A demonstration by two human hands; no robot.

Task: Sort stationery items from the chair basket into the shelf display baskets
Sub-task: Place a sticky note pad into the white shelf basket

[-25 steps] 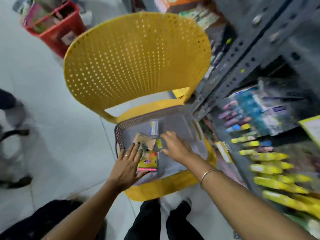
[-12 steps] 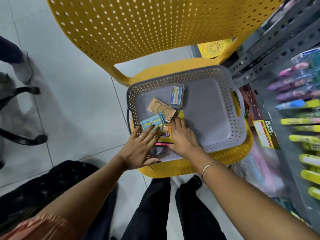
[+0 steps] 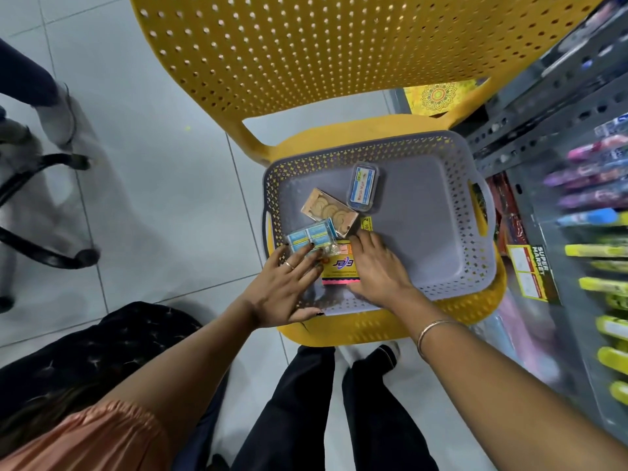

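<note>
A grey perforated basket (image 3: 452, 266) sits on the seat of a yellow chair (image 3: 339, 62). In its near left part lie a blue-lidded small box (image 3: 363, 188), a tan box with round cut-outs (image 3: 329, 213), a pair of blue packs (image 3: 307, 236) and a yellow packet with a pink edge (image 3: 339, 269). My left hand (image 3: 289, 287) lies flat with spread fingers, fingertips on the blue packs and the packet's left edge. My right hand (image 3: 377, 270) rests flat on the packet's right side, fingertips touching the tan box. Neither hand is closed around anything.
A grey metal shelf (image 3: 557, 107) with rows of pens and highlighters (image 3: 605, 253) runs along the right, close to the chair. Another person's leg and shoe (image 3: 54, 110) and a black chair base (image 3: 44, 246) stand on the tiled floor at left. My own legs are below the chair.
The view has tilted down onto the basket. Both hands have drawn together over the items in the basket's near left corner; in the last half second they hardly moved.
</note>
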